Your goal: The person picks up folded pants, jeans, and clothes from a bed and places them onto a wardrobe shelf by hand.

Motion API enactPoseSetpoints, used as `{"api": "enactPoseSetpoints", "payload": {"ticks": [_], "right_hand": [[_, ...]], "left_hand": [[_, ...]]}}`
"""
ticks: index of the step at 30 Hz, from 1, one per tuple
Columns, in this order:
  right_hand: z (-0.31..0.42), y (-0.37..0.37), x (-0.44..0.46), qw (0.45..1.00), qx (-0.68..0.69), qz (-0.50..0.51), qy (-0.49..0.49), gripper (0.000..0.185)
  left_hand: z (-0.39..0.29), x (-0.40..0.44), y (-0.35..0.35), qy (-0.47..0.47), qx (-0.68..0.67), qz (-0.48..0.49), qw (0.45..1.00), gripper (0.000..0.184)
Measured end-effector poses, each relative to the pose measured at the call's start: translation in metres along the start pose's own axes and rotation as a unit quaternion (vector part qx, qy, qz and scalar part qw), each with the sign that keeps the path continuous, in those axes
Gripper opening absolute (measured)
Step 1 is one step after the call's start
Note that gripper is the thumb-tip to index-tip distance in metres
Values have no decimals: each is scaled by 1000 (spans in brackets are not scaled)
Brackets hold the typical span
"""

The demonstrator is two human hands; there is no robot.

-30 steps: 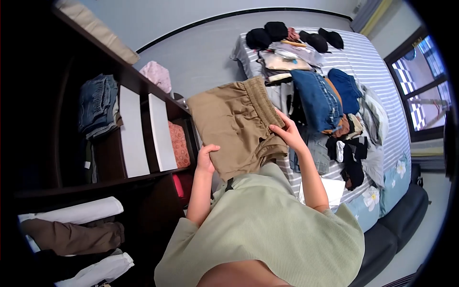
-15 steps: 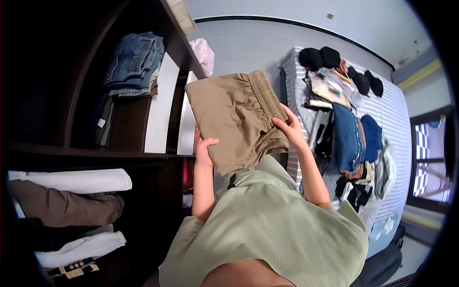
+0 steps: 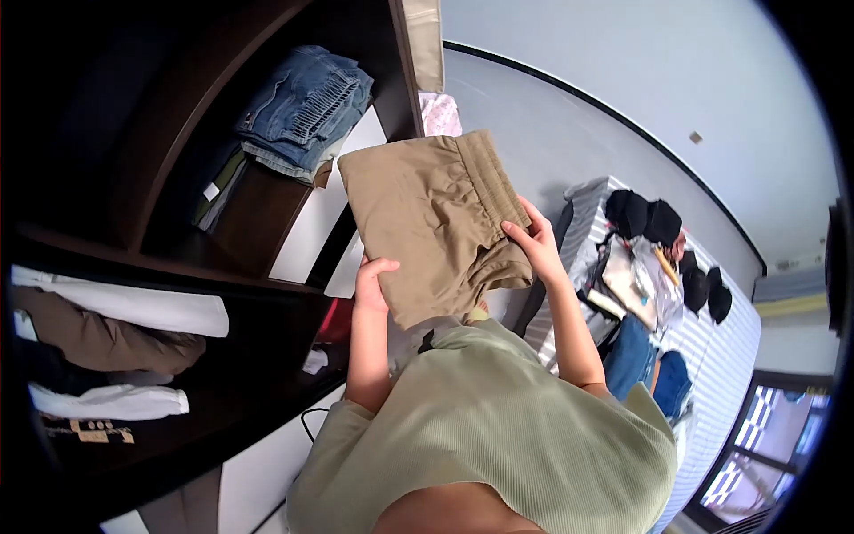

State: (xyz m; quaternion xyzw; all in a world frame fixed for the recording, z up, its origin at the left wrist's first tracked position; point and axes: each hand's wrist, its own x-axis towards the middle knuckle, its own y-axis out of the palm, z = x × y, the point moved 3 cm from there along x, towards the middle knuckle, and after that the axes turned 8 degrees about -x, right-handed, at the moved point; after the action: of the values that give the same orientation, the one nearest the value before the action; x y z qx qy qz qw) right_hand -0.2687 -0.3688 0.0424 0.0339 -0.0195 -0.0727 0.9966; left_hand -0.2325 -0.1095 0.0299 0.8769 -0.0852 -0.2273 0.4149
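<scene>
A folded pair of khaki pants (image 3: 427, 227) with a gathered elastic waistband is held up in front of my body. My left hand (image 3: 374, 283) grips its lower left edge, thumb on top and fingers underneath. On the other side, my right hand (image 3: 535, 242) pinches the cloth just below the waistband, its thumb lying on the front. The fingers behind the cloth are partly hidden. A stack of folded jeans (image 3: 307, 111) sits on a wardrobe shelf beyond my left hand.
The dark wardrobe (image 3: 151, 249) stands along my left, with white and brown garments (image 3: 116, 334) hanging in its lower section. At right is a bed (image 3: 712, 374) with a striped sheet, bearing black caps (image 3: 645, 218), jeans (image 3: 630, 356) and other clothes. Grey floor lies beyond.
My view has turned toward the wardrobe, so shelves and bed appear tilted and shifted. Both hands keep their hold on the pants, which look nearly unchanged in front of me.
</scene>
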Motion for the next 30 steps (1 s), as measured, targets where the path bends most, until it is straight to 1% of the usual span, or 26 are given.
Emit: {"api": "enactPoseSetpoints", "payload": {"ticks": [4, 7, 10, 13, 16, 19, 23, 25, 30], "right_hand": [[1, -14, 39, 998, -5, 58, -6, 44], [1, -16, 59, 996, -21, 83, -9, 44], [2, -11, 75, 993, -32, 110, -27, 43], [2, -3, 89, 990, -28, 132, -32, 40], [7, 7, 101, 989, -12, 146, -25, 39], [8, 13, 115, 988, 0, 150, -25, 39], [18, 31, 140, 987, 39, 144, -53, 39], [24, 42, 157, 985, 36, 148, -79, 39], [44, 80, 205, 978, 23, 154, -139, 40]], "left_hand": [[7, 8, 13, 56, -23, -24, 998, 61], [5, 1, 23, 107, 119, -24, 987, 73], [-2, -3, 32, 121, 191, -20, 974, 76], [-7, -3, 30, 139, 233, -78, 959, 73], [-18, 1, 25, 164, 260, -61, 950, 70], [-31, 0, 27, 178, 248, -99, 947, 70], [-59, 14, 40, 279, 241, -92, 925, 73], [-73, 21, 45, 324, 228, -94, 913, 76], [-110, 40, 51, 356, 245, -71, 899, 81]]}}
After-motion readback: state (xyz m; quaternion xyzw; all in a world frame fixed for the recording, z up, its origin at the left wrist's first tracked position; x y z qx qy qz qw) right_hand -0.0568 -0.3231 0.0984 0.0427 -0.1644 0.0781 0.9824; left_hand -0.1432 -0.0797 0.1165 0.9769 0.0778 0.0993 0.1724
